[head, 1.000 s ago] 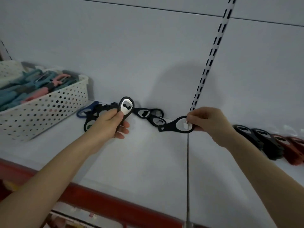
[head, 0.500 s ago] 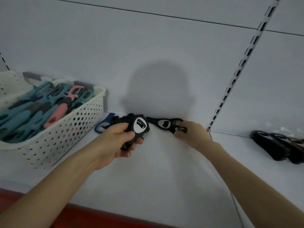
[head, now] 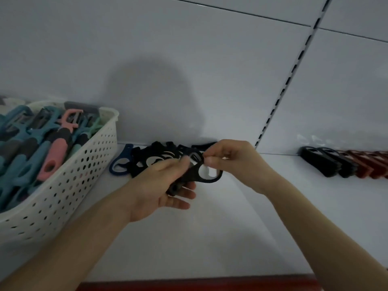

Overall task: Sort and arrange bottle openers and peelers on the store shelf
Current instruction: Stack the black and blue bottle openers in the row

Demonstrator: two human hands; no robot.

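My left hand (head: pixel 155 185) has its fingers curled under, and its thumb laid over, the handle end of a black flat plastic bottle opener (head: pixel 196 178). My right hand (head: pixel 233 162) pinches the oval ring at the other end between thumb and fingertips. Both hands are closed on the same piece, held just above the white shelf board (head: pixel 210 238), in front of the loose heap of black openers (head: pixel 155 157) lying by the back wall. There may be a second opener tucked under it in my left palm, but it is too blurred for me to tell.

I judge it light and stiff: it shouldn't droop when held by one end, and nothing on it looks breakable. The plastic looks smooth, so I expect the flat faces to slide on one another when stacked. A pinch through the ring, or across the narrow waist, seems to me the surest hold.

Beside the heap a dark blue ring-ended opener (head: pixel 119 164) lies just next to the white perforated plastic basket (head: pixel 63 185), which is full of teal, grey and pink peelers (head: pixel 52 148). Well off to my right a tidy row of black and red-brown openers (head: pixel 336 164) stands on edge, overlapping. I take it this one belongs with the black ones there.
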